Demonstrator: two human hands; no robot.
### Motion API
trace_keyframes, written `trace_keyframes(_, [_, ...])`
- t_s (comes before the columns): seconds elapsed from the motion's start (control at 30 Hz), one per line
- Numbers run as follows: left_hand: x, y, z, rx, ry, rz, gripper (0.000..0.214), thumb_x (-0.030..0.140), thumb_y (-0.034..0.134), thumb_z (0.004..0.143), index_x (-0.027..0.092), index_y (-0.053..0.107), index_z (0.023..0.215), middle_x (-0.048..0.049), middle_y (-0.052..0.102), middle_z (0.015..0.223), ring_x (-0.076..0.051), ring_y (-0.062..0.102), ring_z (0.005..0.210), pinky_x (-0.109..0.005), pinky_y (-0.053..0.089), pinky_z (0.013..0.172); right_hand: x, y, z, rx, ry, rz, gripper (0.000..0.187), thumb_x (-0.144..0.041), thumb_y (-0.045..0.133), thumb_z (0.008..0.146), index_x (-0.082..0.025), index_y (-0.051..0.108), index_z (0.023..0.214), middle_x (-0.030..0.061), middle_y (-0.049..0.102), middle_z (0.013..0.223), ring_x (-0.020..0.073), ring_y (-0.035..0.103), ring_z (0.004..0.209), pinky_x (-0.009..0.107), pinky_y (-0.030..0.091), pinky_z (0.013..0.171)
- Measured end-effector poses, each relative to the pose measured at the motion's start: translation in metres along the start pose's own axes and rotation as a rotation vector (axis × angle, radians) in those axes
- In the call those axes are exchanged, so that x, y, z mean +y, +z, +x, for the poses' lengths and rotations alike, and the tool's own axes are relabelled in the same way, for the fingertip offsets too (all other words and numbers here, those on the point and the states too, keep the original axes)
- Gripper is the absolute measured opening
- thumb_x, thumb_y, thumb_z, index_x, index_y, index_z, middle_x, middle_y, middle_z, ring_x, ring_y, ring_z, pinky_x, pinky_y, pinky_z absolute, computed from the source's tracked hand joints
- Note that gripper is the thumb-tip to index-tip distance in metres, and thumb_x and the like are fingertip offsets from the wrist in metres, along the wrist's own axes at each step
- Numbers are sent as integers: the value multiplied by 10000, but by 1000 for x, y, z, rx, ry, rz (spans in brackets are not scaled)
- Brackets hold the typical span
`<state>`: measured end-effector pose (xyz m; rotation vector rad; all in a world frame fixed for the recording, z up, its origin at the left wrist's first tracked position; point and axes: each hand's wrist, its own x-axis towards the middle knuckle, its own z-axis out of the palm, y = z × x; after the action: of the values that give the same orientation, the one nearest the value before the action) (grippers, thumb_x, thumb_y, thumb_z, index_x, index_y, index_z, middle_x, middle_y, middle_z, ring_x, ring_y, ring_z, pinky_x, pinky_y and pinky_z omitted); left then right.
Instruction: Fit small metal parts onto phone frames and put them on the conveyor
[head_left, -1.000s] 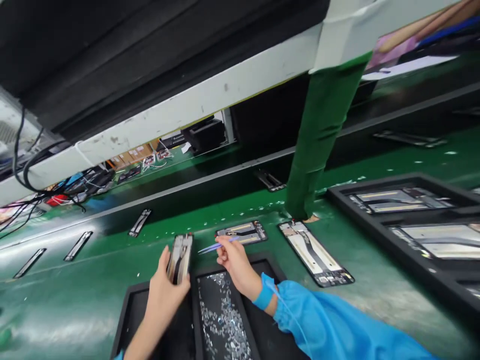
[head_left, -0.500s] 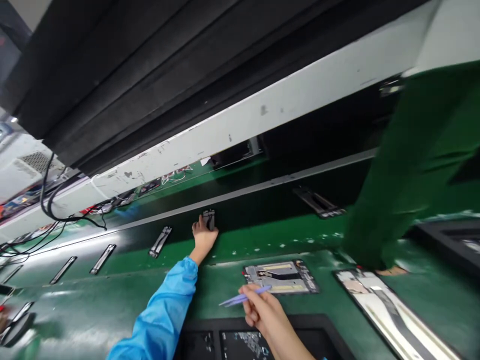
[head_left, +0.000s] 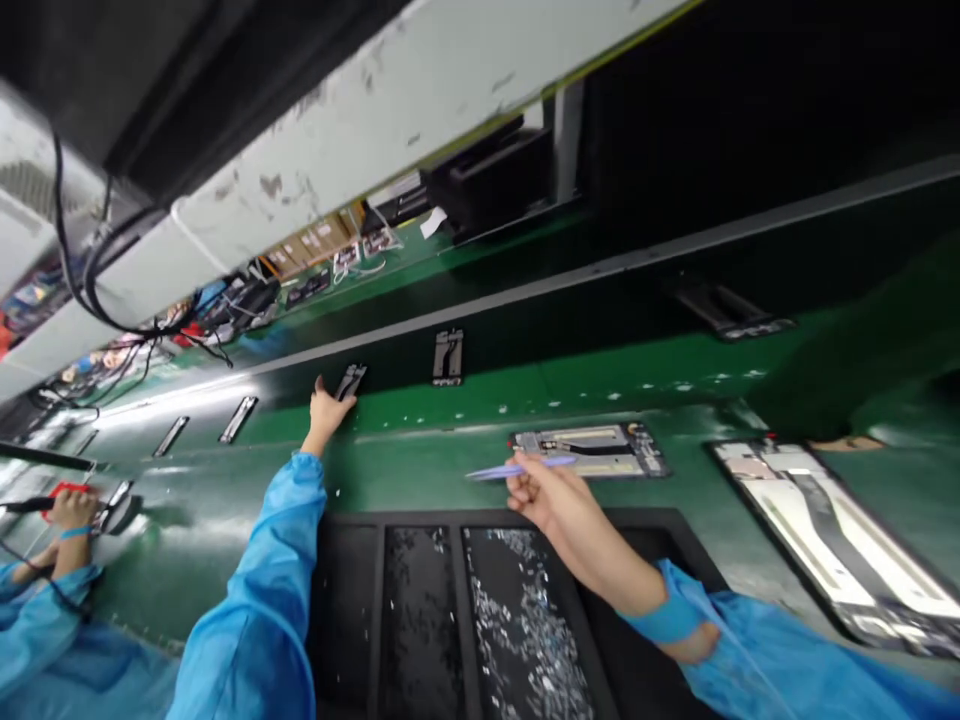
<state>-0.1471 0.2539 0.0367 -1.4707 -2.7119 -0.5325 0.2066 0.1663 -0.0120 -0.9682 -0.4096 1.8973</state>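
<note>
My left hand (head_left: 328, 412), in a blue sleeve, reaches to a small phone frame (head_left: 351, 382) on the dark green strip. Its fingers are spread, one raised clear of the frame's left side, the thumb side at its lower end. A second phone frame (head_left: 448, 357) lies just right of it. My right hand (head_left: 544, 490) is closed on purple tweezers (head_left: 499, 470), which point left. Behind the tweezers, a larger phone frame (head_left: 600, 450) with a dark flex cable lies flat on the green bench; my right hand partly covers its near edge.
Below my hands sits a black divided tray (head_left: 457, 600) with many tiny pieces. A large phone frame (head_left: 832, 540) lies at right. More frames (head_left: 238, 420) line the strip. At left, a co-worker's hand (head_left: 73, 510) is near a round dark object. A pale beam (head_left: 315, 150) crosses overhead.
My left hand has left one phone frame and moved left to the neighbouring one. My right hand still holds the tweezers. The view has shifted, showing more of the tray and a co-worker.
</note>
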Motion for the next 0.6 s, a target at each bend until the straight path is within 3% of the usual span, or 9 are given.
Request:
trace_keyframes(0.07, [3, 1, -19, 3, -8, -46, 420, 381, 667, 1005, 180, 576, 1362, -113, 586, 1376, -270, 628, 1186, -492, 558, 993, -1, -2, 0, -9, 14, -34, 559, -546, 980, 504, -190, 645, 774, -23, 573, 639, 111, 484, 603, 238, 452, 546])
trace_keyframes(0.13, [5, -5, -64, 9, -4, -94, 536, 379, 721, 955, 173, 530, 1411, -119, 592, 1331, -268, 628, 1154, -480, 549, 991, -4, -4, -1, -29, 19, -73, 553, -539, 976, 524, -192, 628, 779, -33, 554, 634, 104, 462, 591, 233, 444, 538])
trace_keyframes(0.23, [6, -21, -180, -9, 10, -152, 907, 372, 838, 754, 133, 402, 1513, -74, 611, 1083, -244, 645, 984, -431, 560, 920, -7, -5, -5, -63, 4, -136, 562, -563, 964, 538, -196, 607, 771, -46, 524, 628, 100, 453, 595, 226, 444, 540])
trace_keyframes(0.33, [7, -31, -307, -16, 31, -167, 901, 377, 784, 694, 189, 413, 1494, -27, 575, 956, -286, 623, 959, -527, 524, 924, -8, -5, -8, -100, -33, -224, 564, -592, 941, 571, -210, 570, 757, -59, 497, 626, 101, 451, 596, 236, 460, 565])
trace_keyframes(0.4, [8, -30, -367, 97, 44, -73, 912, 380, 742, 672, 198, 393, 1494, -44, 558, 963, -334, 592, 987, -621, 454, 966, -8, -7, -8, -132, -63, -320, 551, -625, 907, 618, -216, 571, 772, -61, 498, 630, 103, 451, 589, 248, 467, 577])
trace_keyframes(0.47, [7, -22, -399, 156, 77, 8, 884, 427, 717, 679, 188, 405, 1472, -54, 541, 932, -353, 575, 943, -640, 440, 931, -8, -10, -8, -186, -90, -453, 521, -646, 876, 662, -215, 628, 816, -49, 539, 644, 112, 479, 596, 258, 469, 587])
trace_keyframes(0.6, [-8, 3, -418, 192, 166, 144, 938, 653, 698, 702, 164, 450, 1462, -54, 535, 824, -349, 579, 804, -578, 485, 779, -13, -18, -5, -361, -103, -768, 392, -516, 923, 658, -203, 752, 821, 21, 703, 766, 172, 617, 707, 289, 489, 645])
